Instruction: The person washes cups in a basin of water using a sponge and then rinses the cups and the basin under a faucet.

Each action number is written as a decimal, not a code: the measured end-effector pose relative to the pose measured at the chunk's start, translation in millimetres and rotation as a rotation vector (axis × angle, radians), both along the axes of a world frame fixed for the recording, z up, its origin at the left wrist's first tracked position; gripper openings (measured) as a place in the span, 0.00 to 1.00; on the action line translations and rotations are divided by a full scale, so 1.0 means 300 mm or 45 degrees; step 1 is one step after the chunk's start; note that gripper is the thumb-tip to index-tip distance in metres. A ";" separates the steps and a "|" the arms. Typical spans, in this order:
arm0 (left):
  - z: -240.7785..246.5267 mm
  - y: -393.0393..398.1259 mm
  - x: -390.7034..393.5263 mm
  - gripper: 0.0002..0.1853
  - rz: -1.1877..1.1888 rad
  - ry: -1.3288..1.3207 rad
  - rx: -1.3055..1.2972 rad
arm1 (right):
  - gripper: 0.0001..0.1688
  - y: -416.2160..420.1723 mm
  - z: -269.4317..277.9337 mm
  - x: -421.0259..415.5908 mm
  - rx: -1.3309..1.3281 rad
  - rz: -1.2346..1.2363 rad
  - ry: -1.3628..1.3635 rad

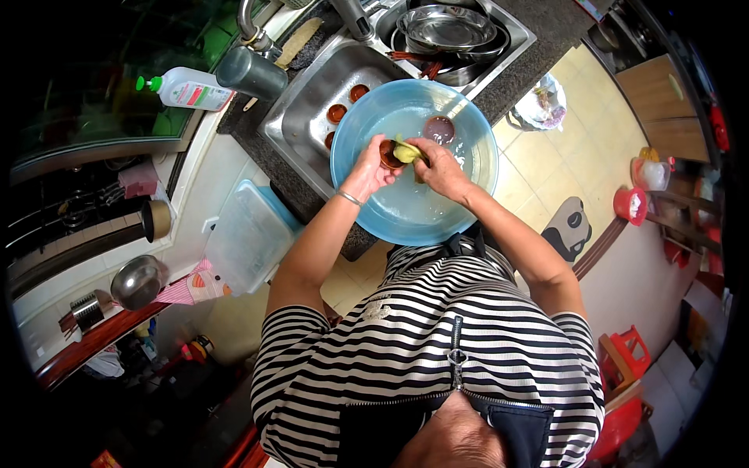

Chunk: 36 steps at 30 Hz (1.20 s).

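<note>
My left hand (370, 171) holds a small brown bowl (387, 153), its opening turned toward my other hand. Pinched in my right hand (440, 169) is a yellow-green cloth or sponge (405, 151), which touches the bowl's inside. Both hands are above a large light-blue plastic basin (416, 234) of cloudy water. A second round brown bowl (439, 130) lies in that water toward the far right. Several more small brown bowls (336, 113) sit in the steel sink (304, 96), left of the basin; one is partly hidden by the basin's rim.
Steel bowls (447, 26) and reddish chopsticks (432, 69) fill the second sink compartment. A white detergent bottle (193, 89) with a green cap and a dark-grey cylinder (251, 73) stand at the left by the faucet (351, 20). A lined bin (541, 102) is on the tiled floor.
</note>
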<state>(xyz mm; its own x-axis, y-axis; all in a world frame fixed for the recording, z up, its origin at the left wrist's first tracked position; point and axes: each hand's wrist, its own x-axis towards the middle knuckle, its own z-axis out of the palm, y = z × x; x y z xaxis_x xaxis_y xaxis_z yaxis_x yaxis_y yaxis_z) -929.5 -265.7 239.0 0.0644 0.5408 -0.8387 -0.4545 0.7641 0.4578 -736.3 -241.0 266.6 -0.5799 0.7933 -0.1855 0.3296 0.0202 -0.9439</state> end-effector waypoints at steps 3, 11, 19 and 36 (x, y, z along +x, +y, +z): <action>0.040 0.011 0.011 0.22 -0.192 -0.065 -0.032 | 0.27 -0.030 0.027 0.005 0.469 0.168 -0.225; 0.094 0.003 -0.028 0.26 -0.523 0.386 0.182 | 0.31 -0.066 0.089 -0.013 0.579 0.373 -0.516; 0.075 0.015 -0.020 0.23 -0.553 1.306 1.105 | 0.21 -0.003 0.036 -0.072 -0.725 0.138 0.412; 0.098 -0.014 0.107 0.25 0.091 0.701 1.001 | 0.15 -0.007 0.191 -0.031 -0.850 0.006 0.592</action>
<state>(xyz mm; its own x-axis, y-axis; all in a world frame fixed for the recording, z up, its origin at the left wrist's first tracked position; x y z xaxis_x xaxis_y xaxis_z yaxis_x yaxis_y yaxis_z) -897.5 -269.9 268.5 -0.2847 0.9487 -0.1374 -0.0561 0.1266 0.9904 -745.7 -243.0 323.8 -0.7171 0.5979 -0.3582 -0.0979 -0.5952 -0.7976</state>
